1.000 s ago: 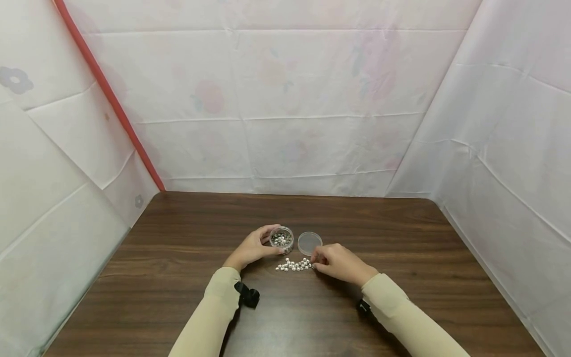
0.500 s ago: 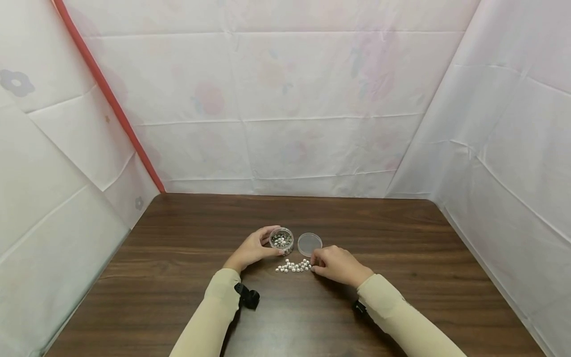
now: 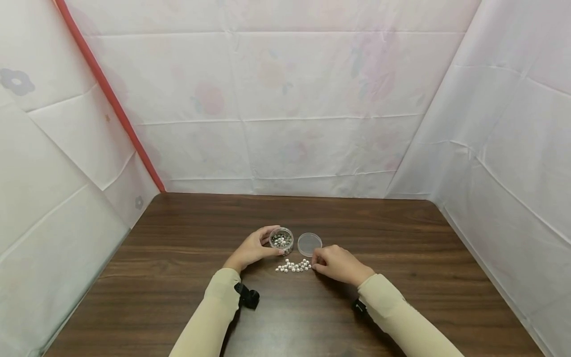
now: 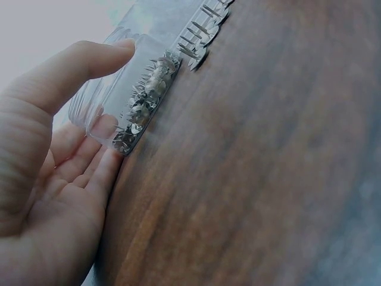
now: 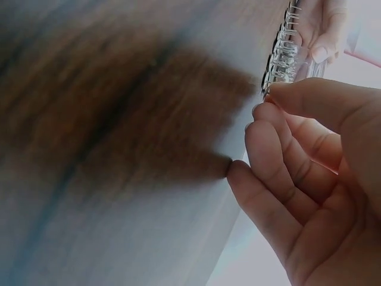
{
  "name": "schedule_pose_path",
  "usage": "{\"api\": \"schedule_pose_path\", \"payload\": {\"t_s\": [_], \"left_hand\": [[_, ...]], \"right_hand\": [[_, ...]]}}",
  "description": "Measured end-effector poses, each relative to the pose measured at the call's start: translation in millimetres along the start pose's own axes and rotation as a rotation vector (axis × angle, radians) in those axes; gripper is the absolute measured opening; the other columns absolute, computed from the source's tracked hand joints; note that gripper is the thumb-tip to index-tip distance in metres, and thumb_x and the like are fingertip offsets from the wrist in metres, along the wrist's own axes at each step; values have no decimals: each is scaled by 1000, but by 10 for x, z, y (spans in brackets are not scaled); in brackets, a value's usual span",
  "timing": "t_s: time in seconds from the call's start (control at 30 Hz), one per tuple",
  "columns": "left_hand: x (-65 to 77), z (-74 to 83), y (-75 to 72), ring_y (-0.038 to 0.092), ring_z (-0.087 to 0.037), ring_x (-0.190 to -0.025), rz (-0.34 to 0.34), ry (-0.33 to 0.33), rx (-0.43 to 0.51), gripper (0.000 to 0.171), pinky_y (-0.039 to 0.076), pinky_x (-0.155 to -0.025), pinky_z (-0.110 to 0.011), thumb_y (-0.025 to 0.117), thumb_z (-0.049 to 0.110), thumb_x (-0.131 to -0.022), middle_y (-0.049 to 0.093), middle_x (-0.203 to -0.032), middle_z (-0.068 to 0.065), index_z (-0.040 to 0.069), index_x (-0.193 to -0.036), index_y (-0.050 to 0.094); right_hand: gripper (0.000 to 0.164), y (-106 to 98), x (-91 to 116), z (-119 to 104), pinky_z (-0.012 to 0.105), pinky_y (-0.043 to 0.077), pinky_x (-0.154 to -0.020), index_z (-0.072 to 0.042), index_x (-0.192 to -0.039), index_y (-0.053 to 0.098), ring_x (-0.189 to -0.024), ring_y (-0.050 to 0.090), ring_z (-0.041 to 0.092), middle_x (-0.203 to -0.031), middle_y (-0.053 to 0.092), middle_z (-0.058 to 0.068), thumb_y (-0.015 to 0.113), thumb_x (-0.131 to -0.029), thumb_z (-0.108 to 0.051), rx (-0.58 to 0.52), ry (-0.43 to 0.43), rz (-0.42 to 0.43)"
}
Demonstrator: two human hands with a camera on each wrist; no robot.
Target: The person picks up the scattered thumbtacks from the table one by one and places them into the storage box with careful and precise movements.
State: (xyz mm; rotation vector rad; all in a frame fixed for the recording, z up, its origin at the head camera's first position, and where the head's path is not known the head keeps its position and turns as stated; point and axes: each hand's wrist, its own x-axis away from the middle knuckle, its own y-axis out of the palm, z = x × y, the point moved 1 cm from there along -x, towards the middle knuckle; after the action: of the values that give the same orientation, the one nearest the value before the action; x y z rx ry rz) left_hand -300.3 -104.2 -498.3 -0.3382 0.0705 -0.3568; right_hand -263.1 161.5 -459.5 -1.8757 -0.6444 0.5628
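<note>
A round clear plastic jar [image 3: 282,240] partly filled with silver thumbtacks stands on the table, lidless. My left hand [image 3: 253,250] grips it from the left, thumb on the near side and fingers round the far side; the left wrist view shows the tacks [image 4: 143,107] through its wall. In front of the jar lies a loose cluster of thumbtacks [image 3: 292,266], points up. At the cluster's right end is my right hand [image 3: 340,264], thumb and index fingertip pinched together at a thumbtack [image 5: 265,89] that the fingers mostly hide. Its other fingers curl loosely, the little finger touching the table.
The clear round lid [image 3: 310,244] lies flat right of the jar, just behind my right fingertips. Dark wood-grain table [image 3: 192,223] surrounds everything. White patterned cloth [image 3: 285,99] hangs at the back and both sides, with a red strip [image 3: 111,96] at the left.
My right hand has shifted very slightly at the right end of the thumbtacks. The left hand, jar and lid have stayed in place.
</note>
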Motion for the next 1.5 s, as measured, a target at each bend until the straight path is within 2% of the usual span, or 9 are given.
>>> {"api": "schedule_pose_path", "payload": {"t_s": [0.1,0.2,0.4,0.53,0.97,1.07,1.17,1.37,1.5], "left_hand": [[-2,1,2,37,-21,-127,-2,-7,-1,77,35,-107,-48,82,35,-69,42,-141,2,27,-137,45],[9,34,-2,37,-24,-128,-13,-6,15,77,34,-107,-50,81,31,-71,41,-141,-1,23,-138,44],[103,255,-27,34,-29,-130,-59,-6,20,77,32,-108,-51,78,22,-76,38,-144,-10,12,-141,39],[149,356,-39,32,-30,-130,-77,-6,-2,76,32,-108,-50,77,22,-78,36,-146,-12,11,-142,38],[145,390,-49,32,-29,-130,-76,-5,-7,75,31,-109,-50,76,22,-79,36,-146,-12,10,-142,38],[131,368,-52,33,-30,-130,-75,-4,0,75,32,-108,-51,76,22,-78,36,-145,-12,9,-142,38],[88,281,-44,35,-28,-129,-58,-12,18,76,32,-108,-51,78,22,-77,38,-144,-10,11,-141,39],[-12,26,-4,40,-21,-125,-2,-22,21,76,36,-106,-50,81,32,-71,43,-139,1,24,-137,45],[-21,-22,1,42,-18,-123,9,-23,20,75,39,-103,-49,82,35,-69,45,-136,4,28,-135,47]], "right_hand": [[5,-8,-6,9,21,42,-47,-19,-83,63,-52,44,0,-62,53,-13,64,-88,-18,-15,-3,-1],[5,-17,-14,25,20,43,-48,-19,-83,63,-52,44,0,-62,53,-13,64,-88,-17,-39,-9,0],[5,-30,-37,56,21,44,-48,-18,-84,63,-52,45,0,-63,55,-12,63,-89,-16,-82,-18,0],[5,-44,-65,56,21,45,-48,-17,-85,64,-53,46,1,-65,57,-12,62,-90,-17,-107,-9,4],[5,-133,-245,46,22,48,-50,-16,-85,64,-56,51,1,-67,59,-13,63,-89,-20,-96,-5,117],[6,-147,-300,41,22,48,-50,-18,-85,64,-56,51,1,-67,59,-13,63,-90,-21,-89,7,128],[5,-155,-362,30,21,48,-51,-19,-86,65,-57,51,0,-68,59,-14,63,-90,-22,-86,15,128],[6,-175,-485,-20,22,49,-51,-19,-87,67,-58,52,1,-68,59,-13,63,-90,-23,-89,8,130],[8,-184,-568,-60,22,51,-55,-18,-88,67,-61,53,-1,-71,61,-12,63,-90,-25,-80,-12,143]]}}
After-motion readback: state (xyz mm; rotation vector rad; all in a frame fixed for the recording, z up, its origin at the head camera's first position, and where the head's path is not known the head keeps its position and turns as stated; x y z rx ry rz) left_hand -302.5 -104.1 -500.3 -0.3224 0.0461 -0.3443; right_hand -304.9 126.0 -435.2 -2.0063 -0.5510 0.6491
